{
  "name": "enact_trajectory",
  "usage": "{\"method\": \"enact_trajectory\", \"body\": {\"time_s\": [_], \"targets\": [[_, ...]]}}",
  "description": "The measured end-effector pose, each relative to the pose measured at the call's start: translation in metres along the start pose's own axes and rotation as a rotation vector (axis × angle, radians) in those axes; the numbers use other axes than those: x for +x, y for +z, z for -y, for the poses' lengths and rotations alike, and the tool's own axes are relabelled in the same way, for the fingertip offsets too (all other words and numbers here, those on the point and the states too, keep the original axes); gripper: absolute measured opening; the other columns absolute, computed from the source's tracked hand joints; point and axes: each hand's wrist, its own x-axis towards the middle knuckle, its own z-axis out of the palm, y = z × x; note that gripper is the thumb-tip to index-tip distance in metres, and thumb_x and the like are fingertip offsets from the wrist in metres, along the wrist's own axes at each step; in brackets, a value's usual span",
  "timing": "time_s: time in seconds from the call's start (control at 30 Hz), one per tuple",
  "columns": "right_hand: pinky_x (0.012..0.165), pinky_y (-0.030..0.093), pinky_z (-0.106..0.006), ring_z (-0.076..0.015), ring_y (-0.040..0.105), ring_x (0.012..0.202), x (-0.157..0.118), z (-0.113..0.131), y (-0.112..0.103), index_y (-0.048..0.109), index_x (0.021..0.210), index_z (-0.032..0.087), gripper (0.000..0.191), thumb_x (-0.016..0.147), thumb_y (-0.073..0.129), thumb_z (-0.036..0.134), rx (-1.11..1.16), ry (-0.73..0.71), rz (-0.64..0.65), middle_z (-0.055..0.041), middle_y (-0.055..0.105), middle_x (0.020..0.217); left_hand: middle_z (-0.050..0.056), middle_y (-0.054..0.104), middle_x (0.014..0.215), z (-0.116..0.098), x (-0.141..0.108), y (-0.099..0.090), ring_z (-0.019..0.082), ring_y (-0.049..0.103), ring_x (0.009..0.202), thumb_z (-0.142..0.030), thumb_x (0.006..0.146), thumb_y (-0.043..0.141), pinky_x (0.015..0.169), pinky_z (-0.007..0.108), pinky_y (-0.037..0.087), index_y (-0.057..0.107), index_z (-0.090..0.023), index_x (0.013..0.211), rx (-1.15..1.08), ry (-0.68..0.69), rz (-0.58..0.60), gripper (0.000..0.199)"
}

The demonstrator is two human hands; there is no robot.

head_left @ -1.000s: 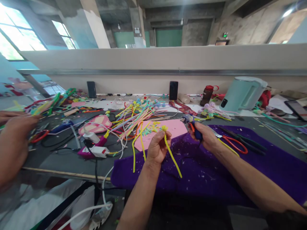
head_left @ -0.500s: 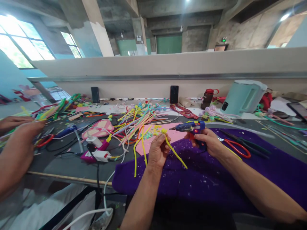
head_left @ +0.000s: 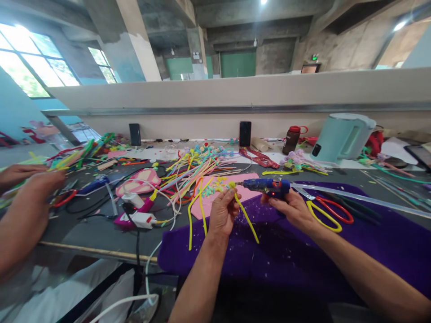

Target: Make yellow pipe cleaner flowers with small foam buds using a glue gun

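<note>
My left hand [head_left: 225, 211] pinches a yellow pipe cleaner [head_left: 248, 220] near its bunched top; the stem slants down to the right. In my right hand [head_left: 292, 207] is a blue hot glue gun [head_left: 266, 185] with a small red light on. Its nozzle points left, at or very near the bunched yellow end; I cannot tell if they touch. A clear glue stick [head_left: 357, 194] sticks out of the gun's back. Beneath the hands lie a pink mat [head_left: 198, 210] with small yellow and teal pieces and a purple cloth [head_left: 279, 255].
Scissors [head_left: 332, 211] with red and yellow handles lie right of my right hand. A pile of coloured pipe cleaners [head_left: 198, 168], a power strip [head_left: 129, 220] with cables, a kettle [head_left: 341, 137] and a bottle [head_left: 291, 140] are around. Another person's hands [head_left: 37, 184] work at the left.
The glue gun has come down and its nozzle has moved left to the bunched yellow end. My left hand has barely moved. The scissors' yellow handle now shows more fully.
</note>
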Motion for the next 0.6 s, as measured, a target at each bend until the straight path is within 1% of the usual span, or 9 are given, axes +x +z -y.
{"method": "enact_trajectory", "body": {"time_s": [0.13, 0.3, 0.47, 0.6], "targets": [[0.070, 0.041, -0.028, -0.0175, 0.056, 0.074, -0.0043, 0.0048, 0.0039, 0.060, 0.087, 0.018, 0.020, 0.080, 0.047, 0.031, -0.005, -0.005, -0.001, -0.0039, 0.063, 0.081, -0.002, 0.060, 0.061, -0.0005, 0.0004, 0.0005, 0.001, 0.046, 0.039, -0.027, 0.060, 0.070, 0.032, 0.011, 0.029, 0.060, -0.013, 0.075, -0.007, -0.016, -0.015, 0.023], [0.060, 0.039, -0.025, -0.0146, 0.050, 0.062, -0.0049, 0.0056, 0.0035, 0.057, 0.082, 0.017, 0.017, 0.077, 0.045, 0.028, -0.063, -0.026, 0.000, -0.0015, 0.057, 0.067, -0.002, 0.060, 0.061, -0.0012, 0.0004, 0.0016, 0.002, 0.047, 0.039, -0.028, 0.058, 0.070, 0.032, 0.011, 0.030, 0.059, -0.014, 0.074, -0.005, -0.027, -0.052, 0.024], [0.057, 0.037, -0.024, -0.0141, 0.047, 0.060, -0.0066, 0.0034, 0.0063, 0.055, 0.076, 0.018, 0.016, 0.077, 0.044, 0.030, -0.088, -0.046, 0.038, -0.0008, 0.053, 0.065, -0.002, 0.060, 0.061, -0.0006, 0.0004, 0.0015, 0.001, 0.047, 0.039, -0.027, 0.058, 0.070, 0.032, 0.010, 0.030, 0.060, -0.014, 0.076, -0.018, -0.043, -0.051, 0.025], [0.054, 0.035, -0.024, -0.0131, 0.041, 0.057, -0.0081, 0.0039, 0.0078, 0.052, 0.072, 0.018, 0.019, 0.079, 0.043, 0.033, -0.098, -0.053, 0.013, -0.0001, 0.046, 0.061, -0.002, 0.060, 0.061, 0.0002, 0.0006, 0.0010, 0.001, 0.047, 0.039, -0.026, 0.060, 0.070, 0.032, 0.010, 0.031, 0.060, -0.014, 0.076, -0.028, -0.047, -0.056, 0.023]]}}
